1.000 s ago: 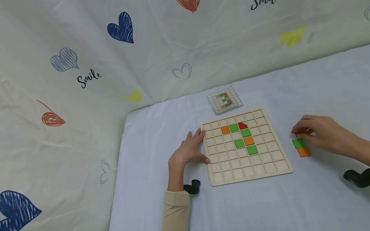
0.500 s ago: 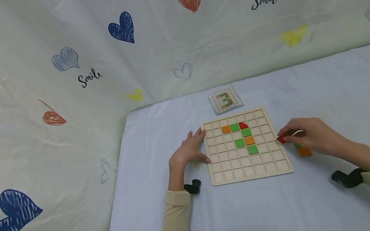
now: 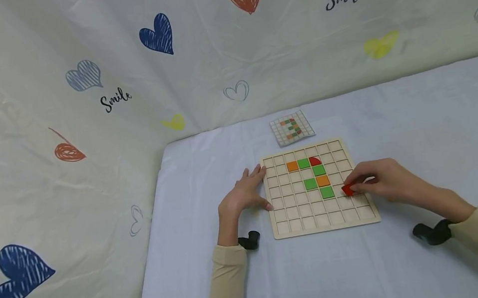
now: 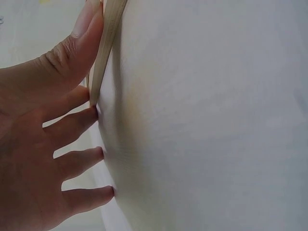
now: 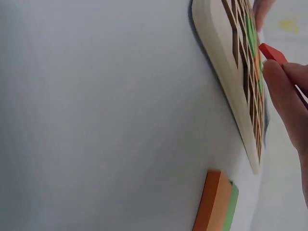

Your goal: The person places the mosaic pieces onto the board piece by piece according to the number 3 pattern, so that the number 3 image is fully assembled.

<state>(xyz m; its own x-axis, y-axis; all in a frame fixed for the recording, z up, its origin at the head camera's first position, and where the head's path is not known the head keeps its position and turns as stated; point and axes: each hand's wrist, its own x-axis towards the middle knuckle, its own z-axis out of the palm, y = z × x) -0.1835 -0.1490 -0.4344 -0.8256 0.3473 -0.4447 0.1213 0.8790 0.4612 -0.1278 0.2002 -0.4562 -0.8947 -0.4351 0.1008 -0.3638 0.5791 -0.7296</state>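
Observation:
A wooden grid board (image 3: 301, 223) lies on the table, with orange, green and red tiles set in some of its cells. My left hand (image 3: 243, 196) rests at its left edge, fingers spread; in the left wrist view the thumb (image 4: 72, 53) lies along the board's side. Between thumb and fingertips my right hand (image 3: 384, 181) pinches a red tile (image 3: 347, 190), held over the board's right-hand columns. The right wrist view shows that red tile (image 5: 272, 52) tilted above the grid. A green tile (image 3: 327, 192) sits in a cell to its left.
Behind the board lies a pattern card (image 3: 292, 129) printed with a coloured grid. An orange block (image 5: 211, 202) and a green block (image 5: 231, 207) lie on the table right of the board, hidden by my right hand in the head view. A patterned cloth hangs behind the table.
My right hand has lifted the red tile from beside the green and orange blocks and carried it left over the board. The left hand has stayed at the board's edge.

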